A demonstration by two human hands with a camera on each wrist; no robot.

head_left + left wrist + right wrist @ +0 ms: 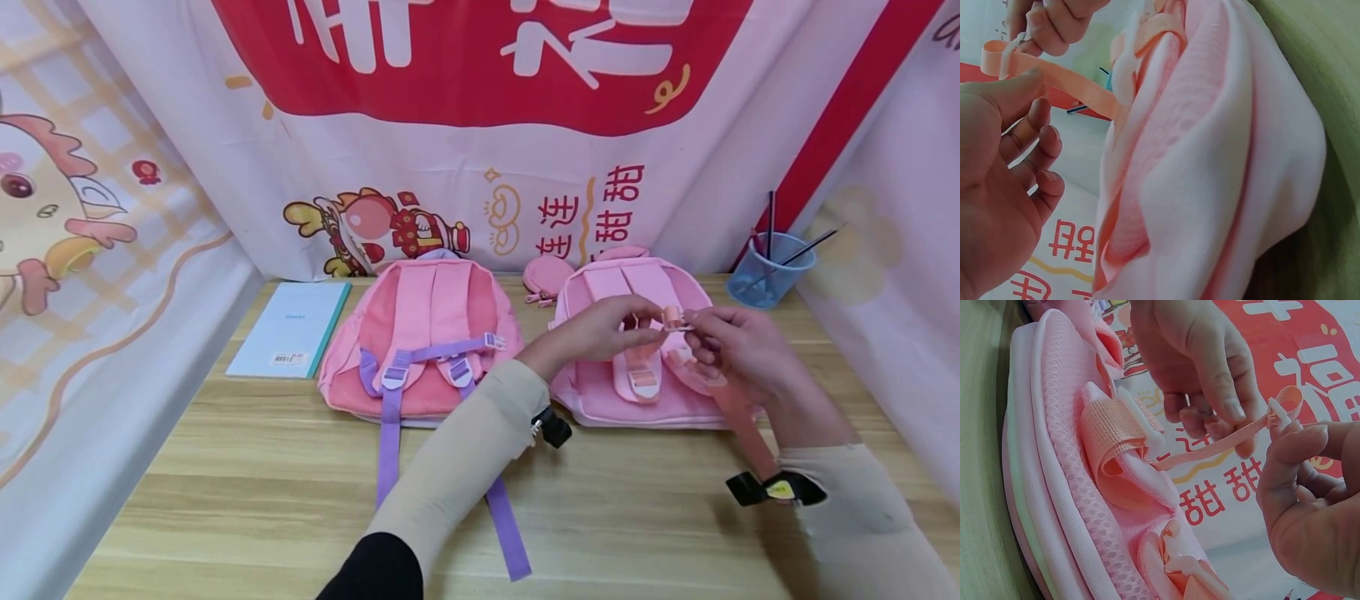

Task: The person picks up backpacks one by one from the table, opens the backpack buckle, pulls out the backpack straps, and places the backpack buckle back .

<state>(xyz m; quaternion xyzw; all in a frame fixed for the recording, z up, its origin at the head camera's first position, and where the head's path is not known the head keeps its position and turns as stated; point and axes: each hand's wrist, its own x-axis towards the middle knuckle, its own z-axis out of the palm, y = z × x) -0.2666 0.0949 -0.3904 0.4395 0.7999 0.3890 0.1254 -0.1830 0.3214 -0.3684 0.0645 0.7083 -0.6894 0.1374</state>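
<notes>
My left hand (615, 327) is raised over the pink backpack (581, 400) on the right, its thumb and index finger pinching a peach webbing strap (1210, 449). Facing it, my right hand (742, 354) grips a small white buckle (1277, 412) between thumb and finger. Webbing runs through this buckle and forms a loop at its end. From there the strap stretches back to the backpack's shoulder strap, where a second white buckle (643, 382) sits. Another length of peach webbing (742, 421) hangs below my right hand.
To the left lies another pink backpack (348, 367) with purple straps (508, 533) trailing over the wooden table (225, 475). Beside it is a light blue notebook (288, 321). A round pink pouch (547, 275) lies between the backpacks. A blue pen cup (765, 283) stands back right.
</notes>
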